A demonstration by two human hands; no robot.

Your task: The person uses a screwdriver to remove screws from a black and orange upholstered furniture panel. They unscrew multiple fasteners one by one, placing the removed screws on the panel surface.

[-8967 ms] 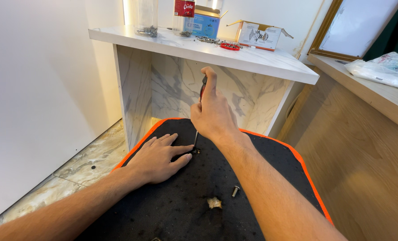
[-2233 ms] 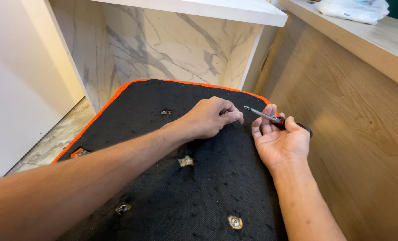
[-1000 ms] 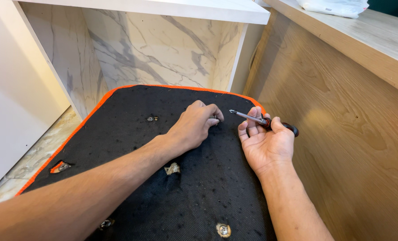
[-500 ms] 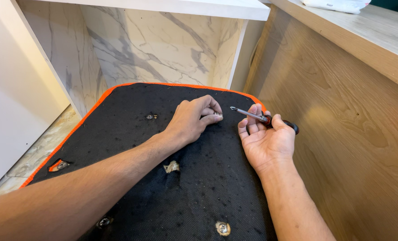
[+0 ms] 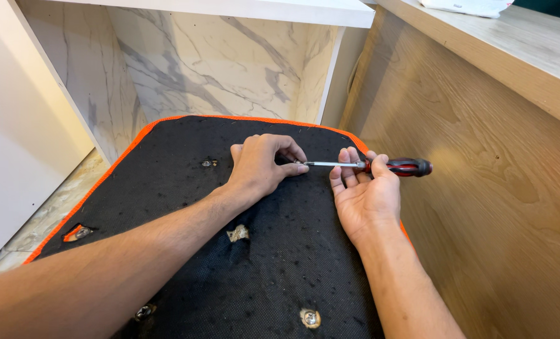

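Wooden panel (image 5: 481, 188) crowds right; black pad (image 5: 185, 188) open leftward.

The scene is bright and evenly lit, warm in tone. A soft sheen lies on the wooden panel (image 5: 481, 188) at right, and the marble-patterned wall (image 5: 217, 63) glows pale. The black fabric (image 5: 292, 263) stays dark yet detailed. Focus is sharp; straight edges bow near the frame borders.

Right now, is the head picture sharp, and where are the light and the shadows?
Head view: sharp on both hands and the screwdriver; bright glare on the wooden panel at right; soft shadows under the left hand on the black fabric; straight edges bend slightly toward the frame corners.
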